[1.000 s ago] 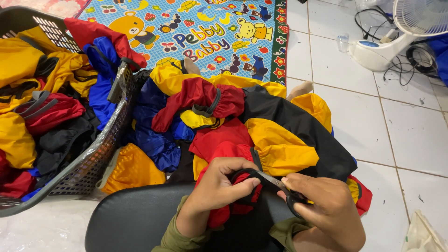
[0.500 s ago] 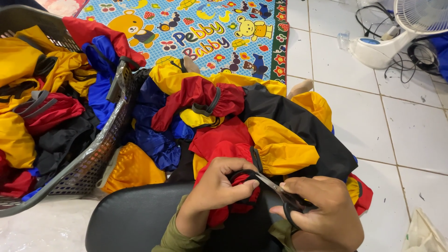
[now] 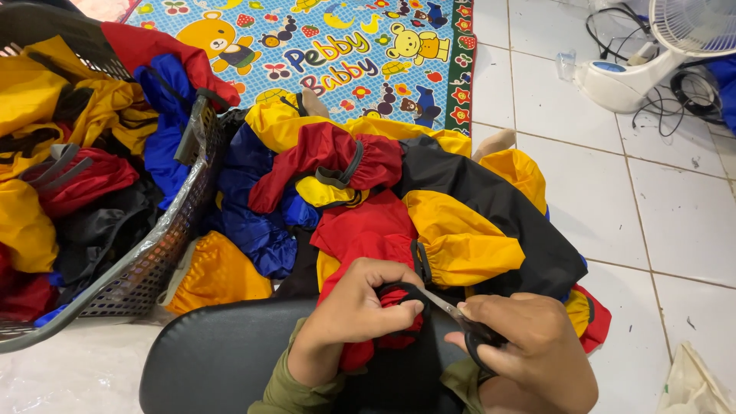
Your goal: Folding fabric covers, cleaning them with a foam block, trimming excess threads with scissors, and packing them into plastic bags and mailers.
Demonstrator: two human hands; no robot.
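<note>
My left hand point(image 3: 354, 310) grips the bunched cuff of a red garment point(image 3: 366, 238) with a black elastic edge, low in the middle of the head view. My right hand point(image 3: 529, 351) holds small black-handled scissors point(image 3: 460, 316), their blades pointing left at the black edge between my left fingers. Both hands rest over a black padded seat point(image 3: 207, 356). Just beyond them lies a pile of red, yellow, blue and black jackets point(image 3: 429, 199) on my lap and the floor.
A grey mesh laundry basket point(image 3: 157, 264) full of similar garments stands at the left. A colourful cartoon play mat point(image 3: 337, 54) lies behind the pile. A white fan base point(image 3: 625, 80) with cables sits at the top right on white tiles. A plastic bag point(image 3: 698, 383) is at the bottom right.
My hands have barely shifted. The right hand has edged slightly right and the scissor blades sit a little closer to the black edge.
</note>
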